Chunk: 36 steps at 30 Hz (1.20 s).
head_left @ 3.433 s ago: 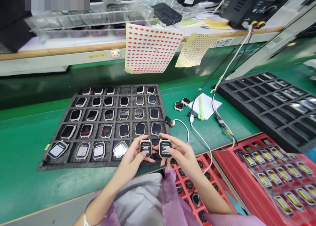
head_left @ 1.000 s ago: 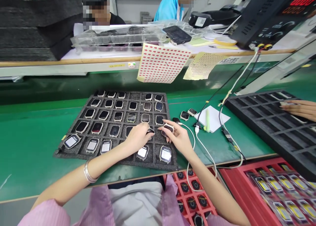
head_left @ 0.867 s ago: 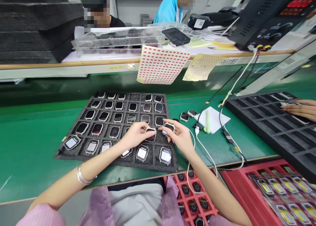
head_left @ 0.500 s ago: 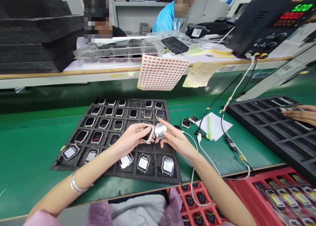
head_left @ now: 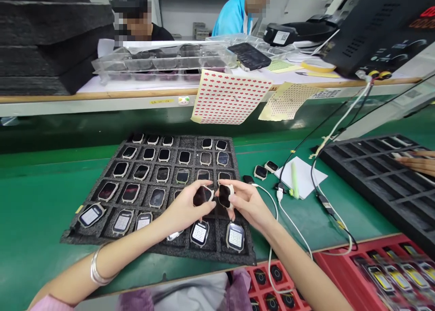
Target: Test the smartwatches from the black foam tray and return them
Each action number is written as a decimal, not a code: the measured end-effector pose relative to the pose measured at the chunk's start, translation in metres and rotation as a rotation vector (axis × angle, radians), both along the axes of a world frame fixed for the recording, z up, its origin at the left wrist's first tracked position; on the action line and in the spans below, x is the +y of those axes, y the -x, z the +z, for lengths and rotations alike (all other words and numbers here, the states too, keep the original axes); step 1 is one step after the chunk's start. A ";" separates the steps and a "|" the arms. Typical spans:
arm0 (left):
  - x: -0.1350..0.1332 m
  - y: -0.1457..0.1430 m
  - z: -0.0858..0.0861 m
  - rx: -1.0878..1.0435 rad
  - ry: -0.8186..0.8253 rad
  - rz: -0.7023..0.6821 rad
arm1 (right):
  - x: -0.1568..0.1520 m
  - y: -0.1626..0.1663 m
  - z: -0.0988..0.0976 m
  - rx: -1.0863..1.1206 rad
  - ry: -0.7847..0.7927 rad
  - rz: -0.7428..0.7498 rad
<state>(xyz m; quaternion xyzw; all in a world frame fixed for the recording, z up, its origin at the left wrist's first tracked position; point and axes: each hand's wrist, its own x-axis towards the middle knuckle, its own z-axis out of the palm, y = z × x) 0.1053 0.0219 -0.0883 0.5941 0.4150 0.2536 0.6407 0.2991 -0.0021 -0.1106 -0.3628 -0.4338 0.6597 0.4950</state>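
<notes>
1. The left hand [head_left: 188,204] has its thumb and fingers closed around the first watch [head_left: 203,196], dark screen showing.
2. The right hand [head_left: 250,205] pinches the second watch [head_left: 224,196], also dark-screened; a slim gap separates the two.
3. Both watches are over the foam tray [head_left: 185,143], toward three o'clock from its centre; how high, I cannot tell.
4. At six o'clock, a strip of bench [head_left: 34,211] narrows rightward between tray and bench edge.
5. At nine o'clock, green surface runs broadly to the frame's edge.
6. At twelve, the shelf [head_left: 102,105] overhangs beyond the tray's far edge.
7. Around two o'clock, loose watches [head_left: 260,172], white paper [head_left: 309,177] and a white cable [head_left: 272,198] crowd the space before the second tray [head_left: 360,166].
</notes>
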 end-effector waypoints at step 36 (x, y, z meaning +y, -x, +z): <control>-0.005 -0.002 0.002 0.062 -0.311 -0.061 | -0.005 -0.002 0.003 0.059 0.037 0.047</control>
